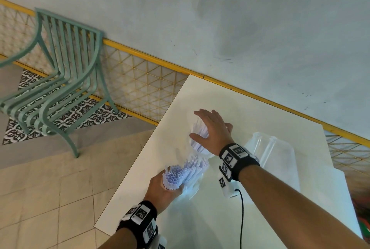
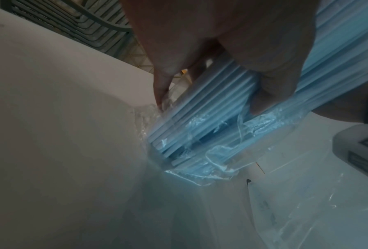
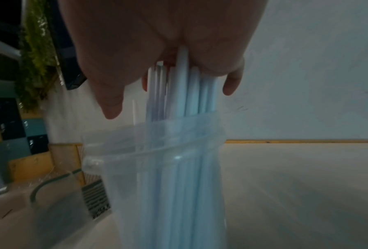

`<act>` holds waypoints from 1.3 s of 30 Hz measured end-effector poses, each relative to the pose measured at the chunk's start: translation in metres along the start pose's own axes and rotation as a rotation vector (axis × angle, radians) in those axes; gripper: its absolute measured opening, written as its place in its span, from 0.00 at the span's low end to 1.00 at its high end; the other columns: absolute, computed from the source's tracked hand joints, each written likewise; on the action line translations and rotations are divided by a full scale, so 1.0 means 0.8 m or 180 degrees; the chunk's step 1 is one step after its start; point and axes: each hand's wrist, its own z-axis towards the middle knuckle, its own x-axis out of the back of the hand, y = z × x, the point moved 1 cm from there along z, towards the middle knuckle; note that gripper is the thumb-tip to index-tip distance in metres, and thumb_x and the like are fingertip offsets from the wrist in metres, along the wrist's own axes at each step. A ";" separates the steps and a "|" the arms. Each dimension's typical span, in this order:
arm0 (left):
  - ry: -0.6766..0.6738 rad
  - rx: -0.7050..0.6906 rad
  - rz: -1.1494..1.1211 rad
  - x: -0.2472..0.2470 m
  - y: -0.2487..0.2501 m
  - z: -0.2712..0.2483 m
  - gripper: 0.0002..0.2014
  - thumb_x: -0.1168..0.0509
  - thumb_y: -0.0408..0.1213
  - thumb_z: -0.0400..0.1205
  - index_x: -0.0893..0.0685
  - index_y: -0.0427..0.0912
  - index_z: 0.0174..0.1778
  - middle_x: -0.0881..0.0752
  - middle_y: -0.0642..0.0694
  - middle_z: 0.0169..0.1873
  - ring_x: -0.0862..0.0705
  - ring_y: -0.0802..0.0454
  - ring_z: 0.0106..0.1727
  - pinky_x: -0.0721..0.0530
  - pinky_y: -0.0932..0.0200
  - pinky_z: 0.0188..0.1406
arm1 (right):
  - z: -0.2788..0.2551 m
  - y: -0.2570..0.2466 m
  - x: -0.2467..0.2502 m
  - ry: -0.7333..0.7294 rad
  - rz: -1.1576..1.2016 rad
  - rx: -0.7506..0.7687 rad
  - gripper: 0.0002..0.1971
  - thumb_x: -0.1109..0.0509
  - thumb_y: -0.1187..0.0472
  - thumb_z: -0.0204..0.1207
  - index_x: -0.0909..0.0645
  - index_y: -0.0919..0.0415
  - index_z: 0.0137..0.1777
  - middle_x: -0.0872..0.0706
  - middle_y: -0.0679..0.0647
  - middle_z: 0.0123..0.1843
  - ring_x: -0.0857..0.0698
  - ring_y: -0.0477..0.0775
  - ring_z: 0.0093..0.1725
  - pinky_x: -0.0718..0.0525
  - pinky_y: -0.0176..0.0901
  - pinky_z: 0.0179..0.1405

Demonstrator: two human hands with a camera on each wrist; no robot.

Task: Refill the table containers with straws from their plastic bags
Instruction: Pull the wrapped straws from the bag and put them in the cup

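A: State of the left hand [image 1: 163,190]?

B: Closed round a thick bundle of pale blue plastic straws [image 1: 181,172], open ends up toward the head camera. Gripped low, probably to keep the lot together while sliding it out of the crumpled clear plastic bag [image 2: 200,161], bunched just beyond the fingertips.

A: And the right hand [image 1: 212,128]?

B: Flat, fingers straight and spread, gripping nothing. Palm down on the tips of more pale blue straws [image 3: 185,87], upright in a tall clear plastic container [image 3: 157,168] directly beneath. Likely tamping them level, or steadying the container against tipping.

A: Counts?

B: Two hands, both busy. Two containers in sight: one under the right palm, and a second clear plastic container [image 1: 268,148] just right of the right wrist, with only a couple of straws inside as far as can be told. One bag, round the left hand's bundle. Straws in either bunch: far too many to count.

A: Anything else?

B: White tabletop [image 1: 220,96] beneath both hands. Pale green slatted metal chairs [image 1: 60,80], stacked, well off to the left of the left hand; number unclear.

A: Progress?

B: Midway, at a guess: one container well filled, the other nearly bare, a full handful waiting.
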 end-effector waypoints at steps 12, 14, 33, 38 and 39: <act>0.0003 -0.0110 -0.0121 0.000 0.009 -0.004 0.15 0.22 0.27 0.72 0.15 0.47 0.50 0.11 0.61 0.39 0.14 0.75 0.41 0.22 0.83 0.39 | 0.021 -0.008 0.000 0.0964 0.1201 -0.0436 0.03 0.27 0.66 0.71 0.18 0.60 0.42 0.16 0.55 0.43 0.17 0.56 0.42 0.17 0.49 0.44; 0.0004 -0.0112 -0.0127 0.000 0.008 -0.004 0.16 0.22 0.28 0.72 0.15 0.48 0.50 0.11 0.64 0.37 0.13 0.75 0.41 0.22 0.83 0.39 | 0.018 -0.002 0.005 0.0942 0.1195 -0.0604 0.05 0.31 0.67 0.72 0.18 0.59 0.46 0.16 0.54 0.48 0.17 0.56 0.45 0.17 0.48 0.46; 0.0051 -0.0006 -0.0120 -0.002 -0.008 0.000 0.18 0.22 0.27 0.71 0.14 0.39 0.56 0.10 0.52 0.41 0.13 0.71 0.39 0.20 0.79 0.36 | -0.116 -0.040 0.030 -0.1122 0.0322 0.0509 0.30 0.27 0.57 0.74 0.30 0.49 0.76 0.21 0.45 0.68 0.20 0.47 0.59 0.21 0.40 0.63; 0.0067 -0.0040 -0.0122 -0.003 -0.009 0.001 0.18 0.22 0.26 0.71 0.14 0.40 0.56 0.10 0.55 0.40 0.13 0.73 0.38 0.20 0.79 0.35 | -0.133 -0.028 -0.003 -0.0292 0.1714 -0.0087 0.21 0.18 0.59 0.67 0.18 0.48 0.59 0.13 0.42 0.46 0.21 0.43 0.32 0.18 0.31 0.40; 0.0077 -0.0037 -0.0116 -0.003 -0.009 0.001 0.18 0.22 0.26 0.71 0.14 0.40 0.56 0.10 0.55 0.40 0.13 0.73 0.38 0.20 0.79 0.35 | -0.136 -0.026 -0.007 -0.0223 0.1874 -0.0188 0.20 0.17 0.60 0.67 0.16 0.49 0.57 0.13 0.40 0.42 0.21 0.41 0.30 0.19 0.28 0.38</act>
